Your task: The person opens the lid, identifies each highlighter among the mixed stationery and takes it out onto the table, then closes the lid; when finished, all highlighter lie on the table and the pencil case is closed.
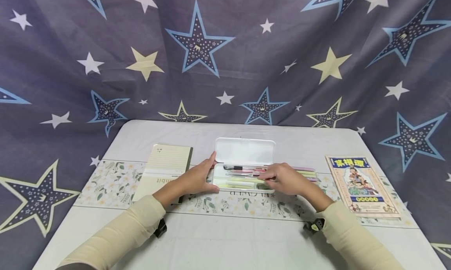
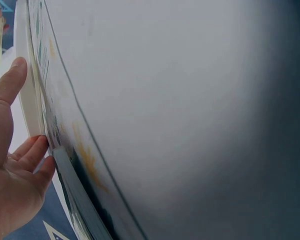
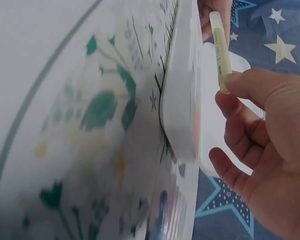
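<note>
A white pencil case (image 1: 244, 151) lies open on the table, its lid tilted back. Inside are a black-capped pen (image 1: 232, 167), red pens and yellow-green sticks. Thumb at the near corner and fingers round the left end, my left hand (image 1: 197, 178) holds the case; in the left wrist view the thumb (image 2: 12, 80) lies along its wall. Above the tray's right half, my right hand (image 1: 285, 178) pinches a slim yellow-green highlighter (image 3: 221, 55) with a pale end between thumb and index finger. The right wrist view shows its other fingers loosely bent.
Left of the case lies a lined cream notebook (image 1: 167, 160), partly behind my left forearm. Several purple and yellow pens (image 1: 308, 174) rest just right of the case. Farther right is a colourful booklet (image 1: 366, 187). A star-patterned curtain (image 1: 246, 46) hangs behind the table.
</note>
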`<state>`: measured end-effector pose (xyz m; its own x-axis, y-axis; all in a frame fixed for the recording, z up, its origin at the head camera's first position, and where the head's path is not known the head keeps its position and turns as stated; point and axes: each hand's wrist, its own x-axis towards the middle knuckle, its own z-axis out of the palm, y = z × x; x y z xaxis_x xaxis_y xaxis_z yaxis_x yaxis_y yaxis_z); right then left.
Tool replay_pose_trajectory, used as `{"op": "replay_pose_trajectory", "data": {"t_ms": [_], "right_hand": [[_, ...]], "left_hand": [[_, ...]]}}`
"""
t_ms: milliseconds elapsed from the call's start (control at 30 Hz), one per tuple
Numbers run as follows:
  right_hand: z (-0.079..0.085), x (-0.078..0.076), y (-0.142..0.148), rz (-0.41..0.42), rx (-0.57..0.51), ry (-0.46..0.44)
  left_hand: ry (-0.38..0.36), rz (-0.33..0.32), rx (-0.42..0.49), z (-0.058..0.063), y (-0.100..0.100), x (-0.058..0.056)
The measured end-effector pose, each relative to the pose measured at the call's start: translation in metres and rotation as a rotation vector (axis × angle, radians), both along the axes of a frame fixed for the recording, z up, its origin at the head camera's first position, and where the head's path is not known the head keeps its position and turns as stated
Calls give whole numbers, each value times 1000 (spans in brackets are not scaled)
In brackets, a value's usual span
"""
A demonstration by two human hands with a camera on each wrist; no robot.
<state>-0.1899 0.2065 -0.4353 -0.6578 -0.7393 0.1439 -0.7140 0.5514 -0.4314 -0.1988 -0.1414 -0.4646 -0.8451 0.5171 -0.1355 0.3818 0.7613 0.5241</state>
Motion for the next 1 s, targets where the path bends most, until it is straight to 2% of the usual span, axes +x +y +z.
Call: {"op": "replay_pose_trajectory", "data": {"t_ms": [200, 400, 600, 800, 1000], "right_hand": [[3, 3, 18, -58, -13, -67], [2, 7, 43, -119, 9, -9], [2, 13, 72, -156, -17, -38], [1, 19, 95, -185, -10, -3], [-2, 27, 116, -212, -4, -10]], "left_hand": [[-5, -1, 4, 0, 0, 1], [-6, 0, 3, -1, 1, 1], [5, -2, 8, 0, 1, 0], [8, -1, 21, 2, 0, 0], [7, 0, 20, 0, 1, 0]]}}
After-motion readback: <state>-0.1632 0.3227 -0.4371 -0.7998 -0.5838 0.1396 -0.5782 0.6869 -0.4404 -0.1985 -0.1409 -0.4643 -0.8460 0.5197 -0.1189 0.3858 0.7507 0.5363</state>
